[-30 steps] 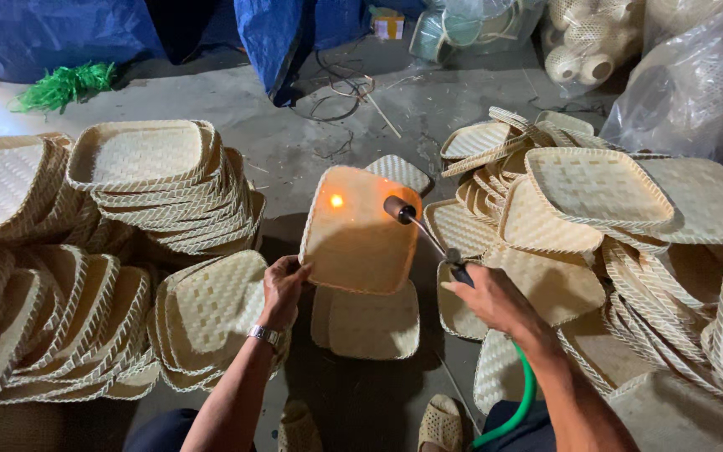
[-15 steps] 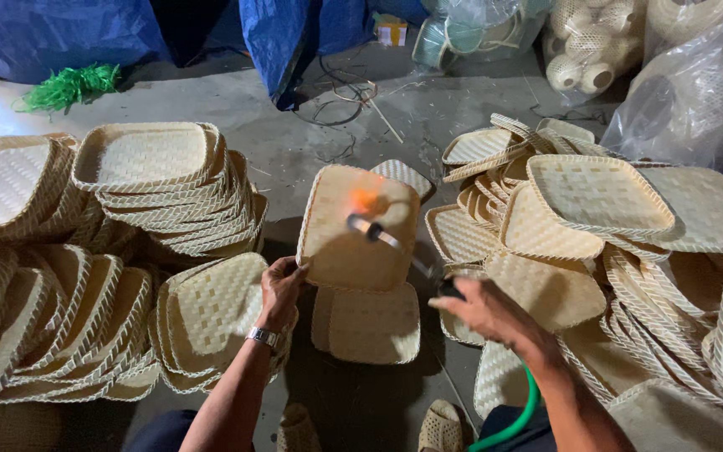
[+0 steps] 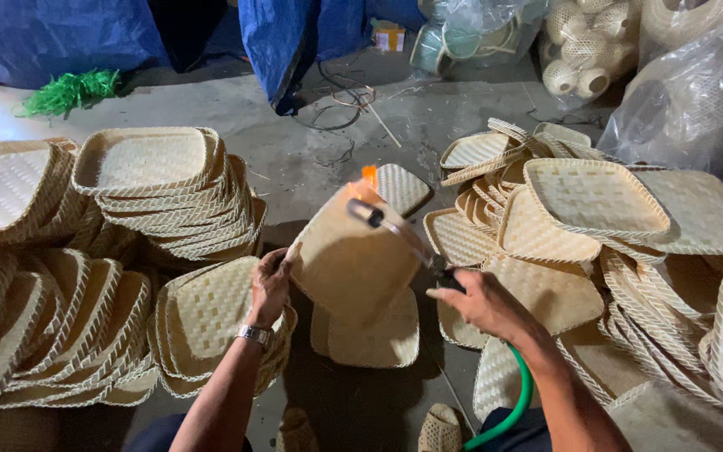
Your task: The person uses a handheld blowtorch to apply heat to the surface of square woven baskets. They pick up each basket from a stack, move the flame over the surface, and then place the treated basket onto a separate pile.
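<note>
The left hand [image 3: 271, 283] is gripping a tilted woven tray [image 3: 349, 264] while the right hand [image 3: 480, 303] is holding a flaming torch [image 3: 391, 228] at its top edge

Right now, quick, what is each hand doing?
Left hand: closed on the tilted square woven bamboo tray.
Right hand: closed on the metal gas torch.

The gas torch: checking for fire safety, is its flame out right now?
No, a small orange flame burns at the tip of the gas torch held in the right hand, beside the woven tray's edge.
</note>
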